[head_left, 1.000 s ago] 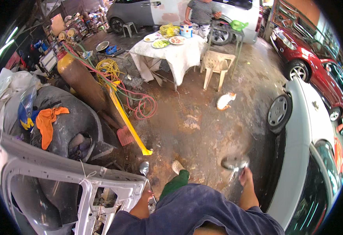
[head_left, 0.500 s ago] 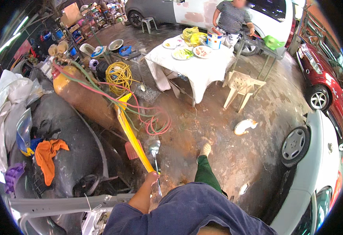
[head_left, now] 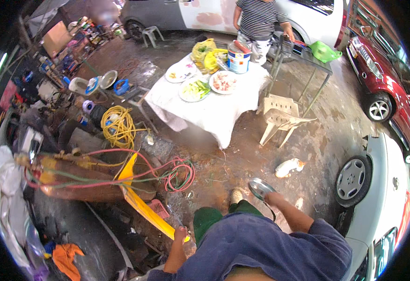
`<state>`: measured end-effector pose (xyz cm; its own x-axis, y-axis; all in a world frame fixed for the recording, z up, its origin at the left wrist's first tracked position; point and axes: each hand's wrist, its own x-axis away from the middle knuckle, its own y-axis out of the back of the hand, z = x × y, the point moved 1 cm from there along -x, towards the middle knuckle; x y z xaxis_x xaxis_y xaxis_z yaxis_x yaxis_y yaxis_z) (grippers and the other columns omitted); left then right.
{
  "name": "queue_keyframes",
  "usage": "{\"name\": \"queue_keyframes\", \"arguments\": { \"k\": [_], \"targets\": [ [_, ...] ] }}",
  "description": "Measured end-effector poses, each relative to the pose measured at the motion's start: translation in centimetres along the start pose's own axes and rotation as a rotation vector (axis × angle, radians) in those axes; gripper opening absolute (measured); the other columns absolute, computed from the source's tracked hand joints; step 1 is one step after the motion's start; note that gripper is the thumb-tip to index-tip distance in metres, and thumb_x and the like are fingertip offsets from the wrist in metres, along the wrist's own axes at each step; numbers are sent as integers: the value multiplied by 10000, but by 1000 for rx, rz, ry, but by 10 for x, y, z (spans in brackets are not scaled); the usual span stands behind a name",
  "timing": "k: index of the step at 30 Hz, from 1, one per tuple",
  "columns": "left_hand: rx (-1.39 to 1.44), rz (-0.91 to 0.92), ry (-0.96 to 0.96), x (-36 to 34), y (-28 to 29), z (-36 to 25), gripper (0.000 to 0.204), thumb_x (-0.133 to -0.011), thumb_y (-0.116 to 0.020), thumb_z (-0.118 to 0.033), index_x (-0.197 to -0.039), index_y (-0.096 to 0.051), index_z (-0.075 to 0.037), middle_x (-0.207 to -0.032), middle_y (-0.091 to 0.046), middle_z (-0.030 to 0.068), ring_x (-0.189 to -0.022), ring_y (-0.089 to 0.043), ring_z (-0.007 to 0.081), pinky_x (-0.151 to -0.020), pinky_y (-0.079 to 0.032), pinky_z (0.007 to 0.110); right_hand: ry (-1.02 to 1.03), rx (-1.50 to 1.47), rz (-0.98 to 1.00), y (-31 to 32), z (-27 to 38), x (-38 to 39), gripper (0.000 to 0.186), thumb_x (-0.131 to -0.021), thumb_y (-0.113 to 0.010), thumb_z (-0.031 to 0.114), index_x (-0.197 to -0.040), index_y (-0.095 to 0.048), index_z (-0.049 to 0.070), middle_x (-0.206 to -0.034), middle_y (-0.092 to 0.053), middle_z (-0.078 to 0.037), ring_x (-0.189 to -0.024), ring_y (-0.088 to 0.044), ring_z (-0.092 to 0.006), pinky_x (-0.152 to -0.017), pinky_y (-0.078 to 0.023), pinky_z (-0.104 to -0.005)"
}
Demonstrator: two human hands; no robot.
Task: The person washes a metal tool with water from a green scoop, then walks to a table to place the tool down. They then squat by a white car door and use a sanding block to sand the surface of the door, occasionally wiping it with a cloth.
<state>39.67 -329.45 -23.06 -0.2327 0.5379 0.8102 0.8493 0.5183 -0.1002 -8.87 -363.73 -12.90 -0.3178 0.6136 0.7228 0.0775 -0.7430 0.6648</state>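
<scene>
Gripping round metal dish [head_left: 260, 187] in right hand [head_left: 273, 200], lower centre. Holding blurred metal utensil [head_left: 175, 217] in left hand [head_left: 180, 233], lower left of centre.

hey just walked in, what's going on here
A person's left hand holds a metal utensil, and the right hand grips a round, shallow metal vessel. Ahead, a white-covered table carries plates of food, yellow bags and a tin. Someone in a striped shirt stands beyond it. A white and orange cat is on the floor.
</scene>
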Motion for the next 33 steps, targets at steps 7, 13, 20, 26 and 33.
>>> {"name": "queue_keyframes", "arguments": {
  "k": [7, 13, 20, 26, 33],
  "targets": [
    [-99, -187, -19, -48, -37, -76, 54, -894, -617, -120, -927, -612, -78, -653, -513, 32, -573, -547, 163, -515, -487, 320, 307, -77, -215, 150, 92, -54, 283, -928, -587, 364, -1030, -692, 121, -1007, -694, -147, -976, -661, -370, -835, -523, -499],
    [-1204, -191, -120, -113, -14, -164, 232, -883, -671, -321, -988, -707, -117, -925, -719, 167, -772, -681, 368, -705, -541, 438, 157, -244, -213, 202, 122, -62, 289, -940, -583, 354, -1017, -672, 89, -1021, -669, -170, -979, -643, -376, -810, -500, -508],
    [-1477, 259, -483, -219, -21, -276, 199, -875, -629, -227, -1004, -694, -90, -887, -673, 211, -858, -656, 404, -753, -507, 480, 25, -391, -563, 227, 120, -24, 236, -926, -608, 304, -949, -654, 73, -951, -650, -164, -911, -631, -393, -778, -499, -493],
    [-1483, 444, -532, -247, -160, -346, 251, -895, -530, -117, -1079, -695, -75, -1066, -654, 239, -985, -639, 381, -811, -498, 470, -287, -359, -826, 268, 97, 47, 197, -908, -639, 297, -906, -645, 100, -890, -616, -103, -861, -647, -337, -706, -524, -464],
    [-1242, 573, -756, -229, -315, -400, 246, -883, -594, -148, -1090, -689, -57, -1091, -661, 199, -1040, -612, 391, -918, -474, 456, -358, -326, -1024, 302, 25, 71, 157, -863, -683, 231, -826, -635, 86, -810, -581, -104, -772, -636, -328, -652, -519, -455]
  ]
}}
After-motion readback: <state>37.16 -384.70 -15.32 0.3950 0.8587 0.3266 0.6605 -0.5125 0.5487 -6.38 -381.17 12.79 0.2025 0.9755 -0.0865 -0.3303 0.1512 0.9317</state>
